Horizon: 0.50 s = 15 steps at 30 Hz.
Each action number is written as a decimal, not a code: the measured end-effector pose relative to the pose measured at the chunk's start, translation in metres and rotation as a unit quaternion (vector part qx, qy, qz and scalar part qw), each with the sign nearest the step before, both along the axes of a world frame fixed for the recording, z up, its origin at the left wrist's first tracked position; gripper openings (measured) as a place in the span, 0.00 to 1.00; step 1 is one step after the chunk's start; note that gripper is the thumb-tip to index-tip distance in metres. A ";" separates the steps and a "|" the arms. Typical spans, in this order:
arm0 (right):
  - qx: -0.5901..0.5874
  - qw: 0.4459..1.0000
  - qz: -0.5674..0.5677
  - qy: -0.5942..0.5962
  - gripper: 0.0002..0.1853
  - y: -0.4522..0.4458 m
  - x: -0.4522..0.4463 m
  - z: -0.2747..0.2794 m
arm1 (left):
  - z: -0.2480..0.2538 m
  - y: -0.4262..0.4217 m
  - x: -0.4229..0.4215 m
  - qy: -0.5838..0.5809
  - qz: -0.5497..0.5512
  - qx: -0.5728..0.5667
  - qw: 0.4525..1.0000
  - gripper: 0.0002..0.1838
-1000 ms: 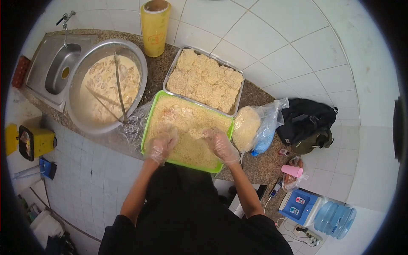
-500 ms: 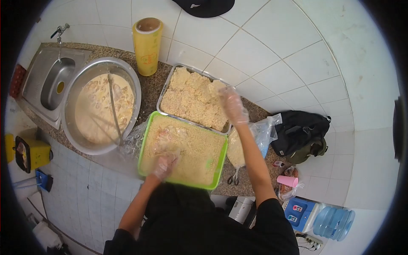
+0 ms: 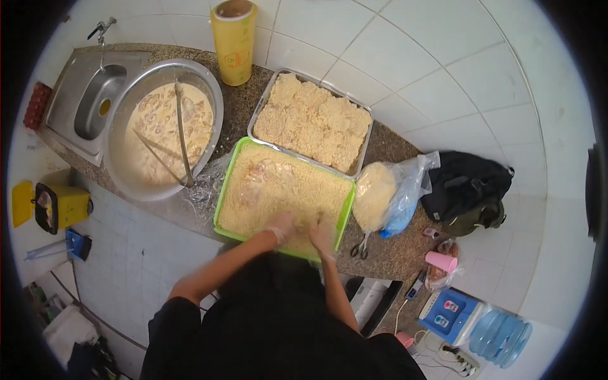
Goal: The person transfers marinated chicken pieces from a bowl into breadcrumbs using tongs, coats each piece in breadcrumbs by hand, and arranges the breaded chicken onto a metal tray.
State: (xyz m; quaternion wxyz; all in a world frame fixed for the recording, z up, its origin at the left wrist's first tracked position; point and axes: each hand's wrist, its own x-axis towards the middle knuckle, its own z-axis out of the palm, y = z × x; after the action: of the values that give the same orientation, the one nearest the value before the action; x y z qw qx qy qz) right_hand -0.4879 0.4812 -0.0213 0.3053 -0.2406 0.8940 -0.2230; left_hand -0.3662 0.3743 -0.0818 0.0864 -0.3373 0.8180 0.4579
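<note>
My left hand [image 3: 280,226], in a clear plastic glove, is down in the breadcrumbs [image 3: 304,196] near the front edge of the green tray [image 3: 221,209]. Close beside it on the right, my gloved right hand [image 3: 322,235] also reaches into the crumbs. Motion and crumbs obscure the fingers of both hands. Toward the left of the same tray lies a wet, pinkish piece of raw meat [image 3: 254,180], only partly covered with crumbs. Behind stands a metal tray [image 3: 364,155] filled with breaded pieces [image 3: 310,117].
A big metal bowl [image 3: 116,158] of pale batter with pieces and tongs [image 3: 182,136] stands left, by the sink [image 3: 95,101]. A yellow wrap roll [image 3: 233,47] is behind. Right are a crumb bag [image 3: 373,193], scissors [image 3: 360,247], a black bag [image 3: 465,183] and a pink cup [image 3: 441,261].
My right hand has come from the metal tray down into the green tray. My left hand has shifted right, away from the raw meat. The whole view has shifted slightly.
</note>
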 end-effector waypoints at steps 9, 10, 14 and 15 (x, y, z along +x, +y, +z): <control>-0.294 0.905 -0.095 -0.292 0.32 -0.050 -0.055 -0.065 | 0.063 -0.058 0.061 0.119 0.096 -0.235 0.960 0.15; -0.292 0.825 -0.113 -0.470 0.33 -0.055 -0.068 -0.065 | 0.067 -0.059 0.068 0.102 0.099 -0.223 0.964 0.16; -0.179 0.871 -0.083 -0.451 0.30 -0.101 -0.033 -0.038 | 0.082 -0.049 0.081 0.045 0.087 -0.218 0.971 0.23; -0.171 0.901 -0.057 -0.395 0.29 -0.110 -0.018 -0.041 | 0.075 -0.045 0.084 0.047 0.083 -0.209 0.973 0.24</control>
State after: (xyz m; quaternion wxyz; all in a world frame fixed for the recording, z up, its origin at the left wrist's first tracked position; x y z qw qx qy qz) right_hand -0.5059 0.3715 -0.0628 0.5741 -0.1304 0.6607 -0.4658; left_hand -0.2827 0.3298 -0.0068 -0.0627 -0.3927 0.8680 0.2973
